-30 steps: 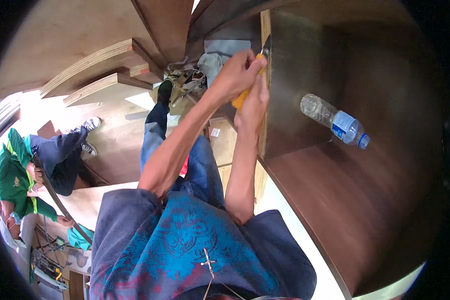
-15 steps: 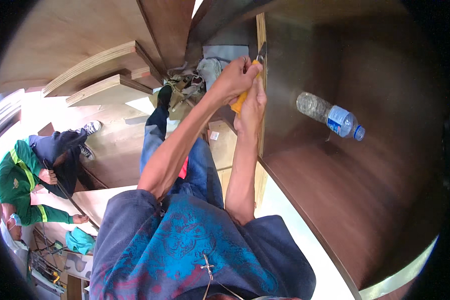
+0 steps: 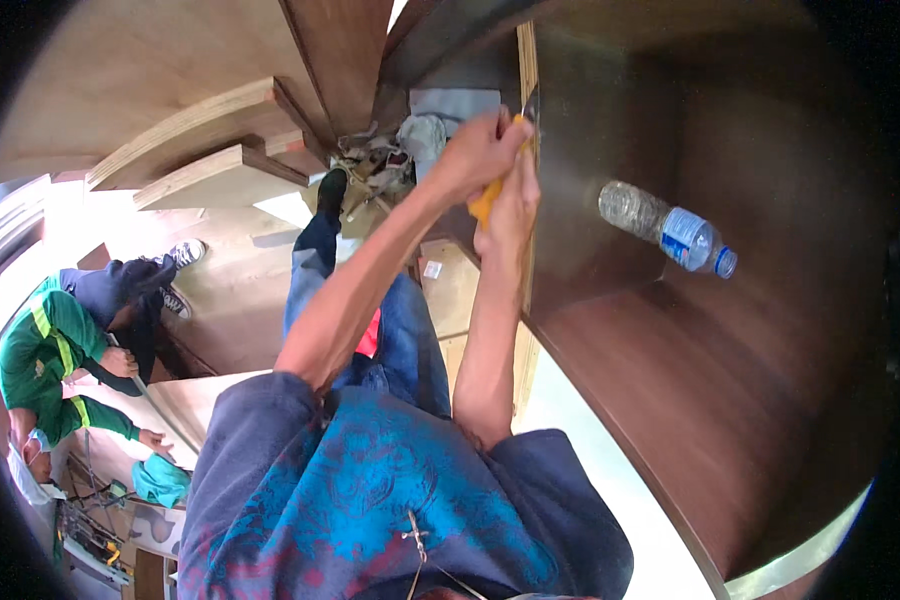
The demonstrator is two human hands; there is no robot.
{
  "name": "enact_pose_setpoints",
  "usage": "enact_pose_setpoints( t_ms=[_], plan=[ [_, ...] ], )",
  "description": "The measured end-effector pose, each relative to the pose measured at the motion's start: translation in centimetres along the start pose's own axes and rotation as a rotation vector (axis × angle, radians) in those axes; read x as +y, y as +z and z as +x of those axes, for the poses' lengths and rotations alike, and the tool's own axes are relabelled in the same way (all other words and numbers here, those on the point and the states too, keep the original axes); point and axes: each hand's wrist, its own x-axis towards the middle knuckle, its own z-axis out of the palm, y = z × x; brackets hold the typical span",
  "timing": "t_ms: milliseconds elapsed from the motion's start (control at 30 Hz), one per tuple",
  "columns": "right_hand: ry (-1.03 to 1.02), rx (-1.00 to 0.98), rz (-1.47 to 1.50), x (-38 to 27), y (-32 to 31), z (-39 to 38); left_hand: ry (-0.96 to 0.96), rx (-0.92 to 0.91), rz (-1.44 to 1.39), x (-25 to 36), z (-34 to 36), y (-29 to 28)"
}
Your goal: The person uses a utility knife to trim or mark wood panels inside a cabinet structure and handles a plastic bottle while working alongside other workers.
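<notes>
My left hand (image 3: 478, 150) is closed around a yellow-handled cutting tool (image 3: 484, 203). Its blade tip (image 3: 530, 100) touches the pale edge strip (image 3: 526, 250) of a dark brown cabinet panel (image 3: 610, 130). My right hand (image 3: 511, 196) lies just below, pressed against the same edge strip beside the handle's end. Its fingers are together, and whether they grip anything is hidden. Both forearms reach up from my blue patterned shirt (image 3: 370, 490).
A clear plastic water bottle (image 3: 667, 228) with a blue label lies inside the brown cabinet. Stacked plywood boards (image 3: 210, 150) stand at upper left. Rags and clutter (image 3: 380, 160) lie on the floor beyond my legs. A person in green (image 3: 50, 360) crouches at far left over tools.
Both hands and the tool have shifted slightly up along the edge strip. The person in green has leaned lower toward the floor.
</notes>
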Motion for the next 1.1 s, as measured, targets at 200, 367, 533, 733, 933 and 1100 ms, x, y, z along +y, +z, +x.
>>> enact_pose_setpoints(
  t_ms=[200, 367, 533, 733, 933, 1100],
  plan=[
    [0.028, -0.039, -0.043, -1.1, -0.5, -1.3, -0.017, -0.023, -0.063, 0.0, -1.5, 0.4],
    [0.014, 0.008, -0.072, -0.4, -1.1, -2.3, 0.014, -0.011, 0.029, -0.9, -2.3, 0.7],
    [0.025, -0.079, 0.027, -0.4, -1.8, -1.6, 0.022, 0.019, -0.038, -0.9, -1.9, 1.3],
    [0.048, -0.089, -0.109, -1.3, -2.0, -1.8, -0.045, 0.012, -0.091, -0.2, -2.9, 1.1],
    [0.108, -0.160, -0.121, 0.2, 0.5, -6.9, -0.079, 0.068, 0.019, -4.3, -8.0, -2.7],
    [0.008, -0.099, -0.091, -2.7, 1.9, -3.7, 0.168, 0.202, 0.227, 3.5, -2.5, -4.6]
  ],
)
